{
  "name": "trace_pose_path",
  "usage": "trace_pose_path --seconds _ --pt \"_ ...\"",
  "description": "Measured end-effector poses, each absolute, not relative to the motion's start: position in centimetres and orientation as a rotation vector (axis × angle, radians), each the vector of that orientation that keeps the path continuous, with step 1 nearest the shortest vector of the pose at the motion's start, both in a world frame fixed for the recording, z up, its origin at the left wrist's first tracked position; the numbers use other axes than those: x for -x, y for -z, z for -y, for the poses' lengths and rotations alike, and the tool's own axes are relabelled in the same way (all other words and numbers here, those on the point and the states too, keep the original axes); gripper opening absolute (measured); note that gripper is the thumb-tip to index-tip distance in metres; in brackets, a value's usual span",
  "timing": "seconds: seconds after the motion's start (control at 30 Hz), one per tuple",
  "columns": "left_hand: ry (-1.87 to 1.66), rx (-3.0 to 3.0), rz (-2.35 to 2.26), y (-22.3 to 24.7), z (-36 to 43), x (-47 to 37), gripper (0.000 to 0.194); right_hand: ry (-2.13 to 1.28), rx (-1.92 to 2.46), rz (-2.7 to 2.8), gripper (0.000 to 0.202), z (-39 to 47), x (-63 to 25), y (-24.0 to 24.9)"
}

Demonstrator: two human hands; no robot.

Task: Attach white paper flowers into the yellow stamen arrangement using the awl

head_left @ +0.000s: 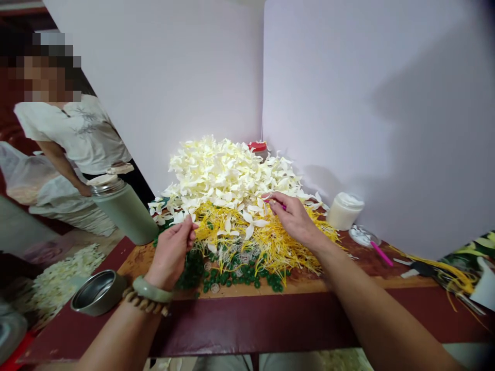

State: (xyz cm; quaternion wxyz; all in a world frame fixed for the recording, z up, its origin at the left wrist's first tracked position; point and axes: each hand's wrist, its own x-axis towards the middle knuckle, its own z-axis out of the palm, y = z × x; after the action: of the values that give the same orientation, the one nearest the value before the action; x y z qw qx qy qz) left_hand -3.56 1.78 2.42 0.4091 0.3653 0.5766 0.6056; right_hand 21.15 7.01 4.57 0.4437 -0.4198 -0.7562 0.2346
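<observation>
My left hand (176, 250), with a jade bangle (151, 289) and a beaded bracelet at the wrist, is closed in a pinch over the left side of the piles; what it holds is too small to make out. My right hand (292, 216) is closed around a thin magenta tool (280, 205) at the near edge of the white flower pile (220, 170). Yellow stamen strands (290, 247) lie beneath and between the hands. Several green beads (224, 278) and clear rings are spread in front of them.
A green thermos (129, 214) and a metal cup (99, 292) stand left. To the right are a white jar (345, 211), a dish of white paste (363, 236), a magenta stick (381, 253) and tools with yellow strands. A person in a white shirt (81, 131) stands at far left.
</observation>
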Motion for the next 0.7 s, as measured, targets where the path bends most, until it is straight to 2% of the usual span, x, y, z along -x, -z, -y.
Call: trace_pose_path --seconds 0.13,0.4,0.6,0.7 --pt "-1.629 -0.87 -1.67 -1.9 -1.8 6.7 0.013 -0.571 1.001 1.906 0.027 -6.3 -20.5 -4.6" --pt "-1.563 -0.91 -1.798 0.6 -2.5 8.6 0.032 -0.583 1.038 1.94 0.028 -6.0 -19.9 -4.2" --pt "-1.583 -0.991 -1.762 0.8 -5.2 7.8 0.018 -0.581 1.022 1.982 0.028 -5.8 -19.6 -3.9" --pt "-1.663 -0.987 -1.718 0.3 -4.8 7.9 0.02 -0.588 1.034 1.995 0.029 -5.8 -19.5 -4.0"
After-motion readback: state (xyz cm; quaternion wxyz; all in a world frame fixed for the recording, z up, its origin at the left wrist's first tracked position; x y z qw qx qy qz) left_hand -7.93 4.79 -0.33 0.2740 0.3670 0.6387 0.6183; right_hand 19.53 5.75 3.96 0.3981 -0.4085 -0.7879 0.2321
